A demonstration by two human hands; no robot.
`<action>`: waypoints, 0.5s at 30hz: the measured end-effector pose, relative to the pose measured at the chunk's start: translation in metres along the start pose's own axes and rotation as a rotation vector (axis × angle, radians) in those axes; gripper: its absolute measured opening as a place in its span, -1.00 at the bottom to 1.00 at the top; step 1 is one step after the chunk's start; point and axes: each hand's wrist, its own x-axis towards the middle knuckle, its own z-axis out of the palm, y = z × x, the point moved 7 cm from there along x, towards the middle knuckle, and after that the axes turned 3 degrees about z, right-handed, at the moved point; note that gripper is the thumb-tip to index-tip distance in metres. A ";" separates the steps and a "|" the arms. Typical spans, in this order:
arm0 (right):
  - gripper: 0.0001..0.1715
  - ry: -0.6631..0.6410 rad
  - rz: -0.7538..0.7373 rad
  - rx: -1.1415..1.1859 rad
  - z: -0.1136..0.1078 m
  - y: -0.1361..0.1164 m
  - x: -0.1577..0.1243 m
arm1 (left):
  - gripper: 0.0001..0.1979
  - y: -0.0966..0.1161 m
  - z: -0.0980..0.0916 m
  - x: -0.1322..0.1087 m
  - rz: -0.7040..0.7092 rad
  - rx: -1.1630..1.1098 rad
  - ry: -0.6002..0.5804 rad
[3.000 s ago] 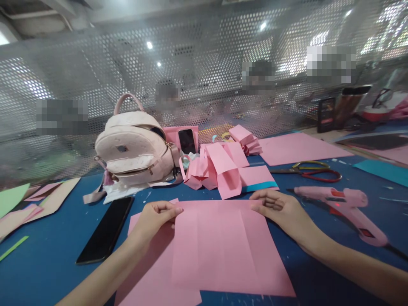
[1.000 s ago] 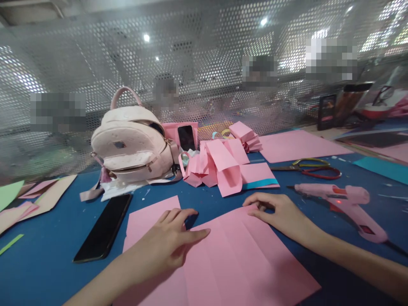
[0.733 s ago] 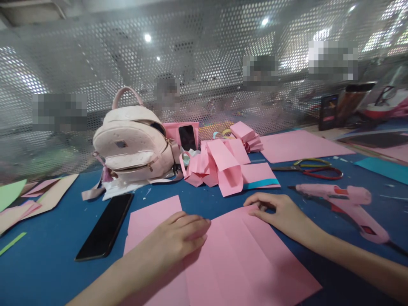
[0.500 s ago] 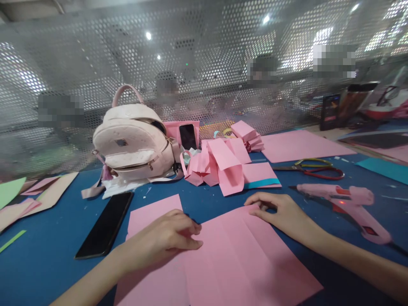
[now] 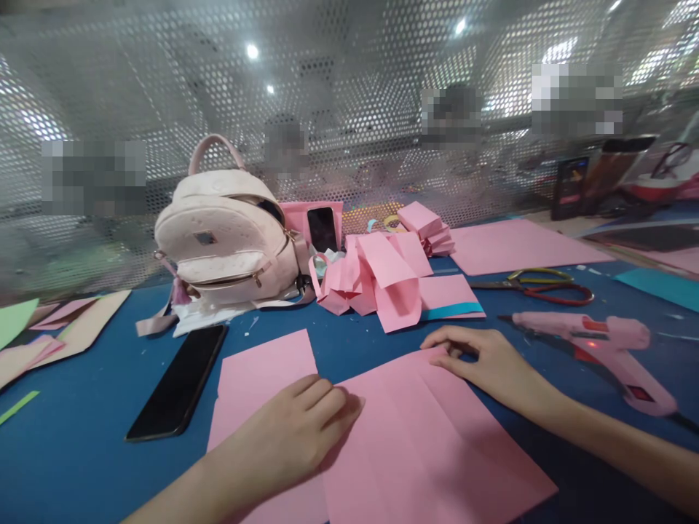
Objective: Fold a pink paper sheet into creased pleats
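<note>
Sheet (image 5: 404, 437) askew, creases (image 5: 435, 399) from far left to near right

On a blue table (image 5: 81, 451), a person's right hand (image 5: 483, 356) pinches the far edge of a creased sheet (image 5: 415, 444), pink like the second sheet (image 5: 267, 364) its left side overlaps. The left hand (image 5: 311, 418), fingers curled, lies over that left side. At left is a phone (image 5: 178, 382), with a pale backpack (image 5: 226, 225) beyond. Folded paper (image 5: 387, 263) sits far centre; scissors (image 5: 518, 286) and, nearer, a glue gun (image 5: 614, 356) lie right.
</note>
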 end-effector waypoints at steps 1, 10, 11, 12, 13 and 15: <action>-0.76 0.001 0.004 0.000 0.000 0.000 0.000 | -0.63 0.001 -0.002 0.001 0.010 -0.015 0.000; -0.80 -0.017 -0.069 -0.079 0.000 -0.012 0.003 | -0.46 0.013 0.001 0.001 0.104 -0.048 -0.094; -0.80 -0.018 -0.081 -0.089 0.000 -0.012 0.003 | -0.45 0.016 0.002 -0.001 0.107 -0.044 -0.091; -0.80 -0.019 -0.091 -0.097 0.001 -0.012 0.002 | -0.44 0.020 0.002 -0.002 0.115 -0.041 -0.090; -0.80 -0.021 -0.097 -0.103 0.001 -0.012 0.002 | -0.42 0.024 0.003 -0.004 0.128 -0.040 -0.092; -0.81 -0.025 -0.104 -0.106 0.001 -0.012 0.002 | -0.41 0.032 0.002 -0.009 0.159 -0.034 -0.091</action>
